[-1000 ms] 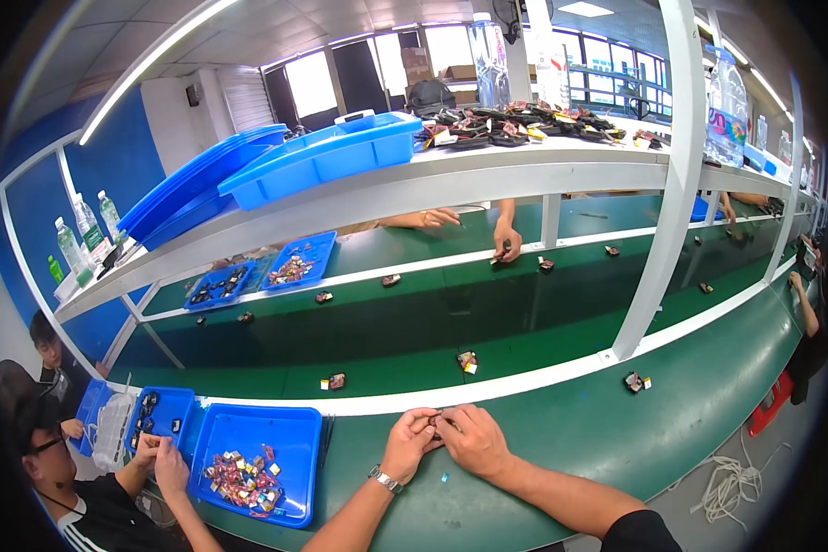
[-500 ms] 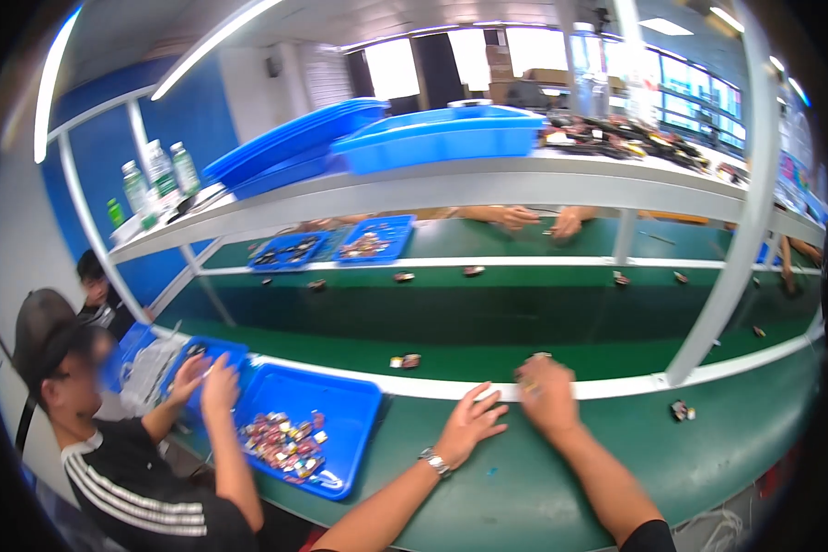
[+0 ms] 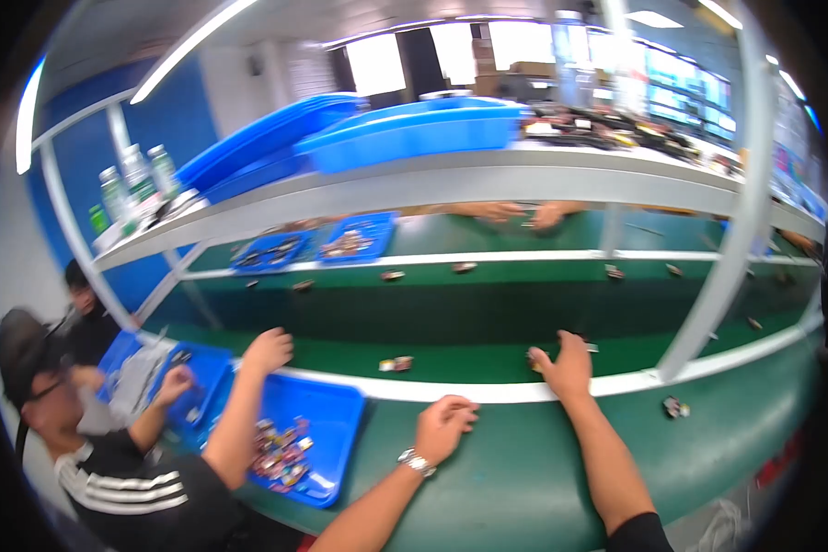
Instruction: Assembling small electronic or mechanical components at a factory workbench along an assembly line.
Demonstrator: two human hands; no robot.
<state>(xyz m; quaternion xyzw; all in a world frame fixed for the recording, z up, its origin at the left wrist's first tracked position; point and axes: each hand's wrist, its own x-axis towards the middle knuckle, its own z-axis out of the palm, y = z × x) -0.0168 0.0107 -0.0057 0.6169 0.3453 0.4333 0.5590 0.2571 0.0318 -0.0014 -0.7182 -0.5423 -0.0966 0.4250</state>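
Observation:
My right hand reaches over the white rail onto the dark green belt, thumb and fingers apart. A small component with a dark and yellowish body lies by my thumb, partly covered by it. A pale bit shows on the other side of the fingers, too blurred to name. Above the green bench, just short of the rail, my left hand has loosely bent fingers with nothing seen in them. A metal watch is on that wrist. Another small component sits on the belt farther left.
A co-worker at the left reaches an arm past a blue tray of small components onto the belt. One component lies on the bench at right. A white post and overhead shelf bound the space; other hands work beyond.
My right hand has moved forward over the belt and its fingers have opened off a component. My left hand's spread fingers have curled. The co-worker's arm has reached out to the belt.

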